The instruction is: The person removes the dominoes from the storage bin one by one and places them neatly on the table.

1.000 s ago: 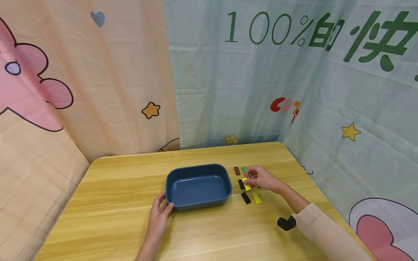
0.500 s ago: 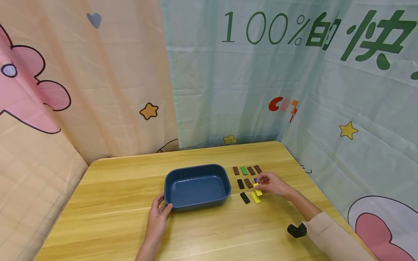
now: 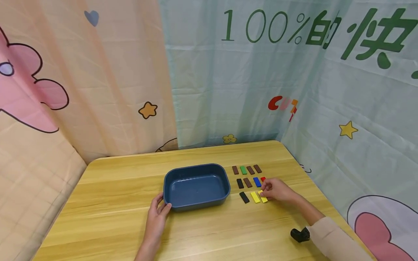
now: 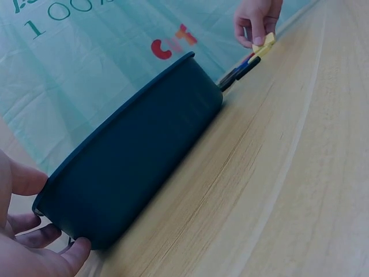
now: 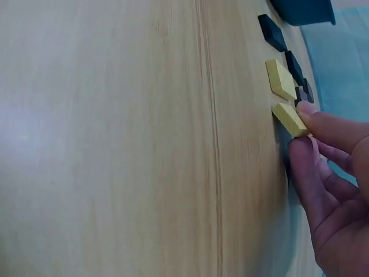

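Note:
My right hand pinches a yellow block between thumb and fingertips, close over the table. In the right wrist view this held yellow block is tilted, just beside a second yellow block lying flat. At the near left corner of a dark blue bin, my left hand holds the outside. The left wrist view shows the thumb and fingers spread about that corner of the bin. The bin has nothing in it.
Rows of flat blocks lie right of the bin: a black block, a blue block, a green block, a red block and several brown ones. A black device is at the right wrist. Printed curtains stand behind the table.
The right hand has carried the yellow block rightward and toward me, from beside the black block to the front row's right end. The left hand has stayed at the bin.

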The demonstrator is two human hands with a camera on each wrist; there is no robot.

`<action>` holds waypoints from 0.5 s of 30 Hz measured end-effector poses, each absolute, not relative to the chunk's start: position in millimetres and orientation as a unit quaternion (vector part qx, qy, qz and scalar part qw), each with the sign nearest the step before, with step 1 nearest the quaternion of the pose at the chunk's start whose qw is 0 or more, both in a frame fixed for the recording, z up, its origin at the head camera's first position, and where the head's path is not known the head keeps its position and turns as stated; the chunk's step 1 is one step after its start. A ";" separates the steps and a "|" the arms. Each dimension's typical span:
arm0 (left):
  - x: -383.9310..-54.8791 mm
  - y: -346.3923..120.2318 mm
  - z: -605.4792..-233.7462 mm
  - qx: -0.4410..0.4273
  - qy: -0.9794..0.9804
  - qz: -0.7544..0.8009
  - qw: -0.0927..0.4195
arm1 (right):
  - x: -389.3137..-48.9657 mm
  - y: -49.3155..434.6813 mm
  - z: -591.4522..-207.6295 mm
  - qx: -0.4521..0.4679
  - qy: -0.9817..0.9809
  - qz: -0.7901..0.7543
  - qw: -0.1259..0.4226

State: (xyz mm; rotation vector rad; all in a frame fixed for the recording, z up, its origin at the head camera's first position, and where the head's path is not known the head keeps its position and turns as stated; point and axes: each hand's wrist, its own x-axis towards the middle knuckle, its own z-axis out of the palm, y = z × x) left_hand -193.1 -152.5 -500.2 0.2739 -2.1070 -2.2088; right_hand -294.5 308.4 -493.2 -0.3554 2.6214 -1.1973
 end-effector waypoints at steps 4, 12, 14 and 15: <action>-193.1 -151.7 -498.5 0.089 -0.687 -0.720 0.037 | -293.7 306.9 -489.5 -0.125 0.908 -0.385 0.107; -191.0 -154.3 -496.3 0.095 -0.696 -0.711 0.031 | -291.9 309.2 -491.5 -0.128 0.919 -0.361 0.092; -190.6 -155.8 -495.7 0.095 -0.697 -0.710 0.029 | -292.5 308.4 -492.4 -0.132 0.921 -0.357 0.088; -190.6 -156.4 -495.6 0.095 -0.698 -0.710 0.030 | -292.9 307.9 -492.5 -0.135 0.921 -0.356 0.086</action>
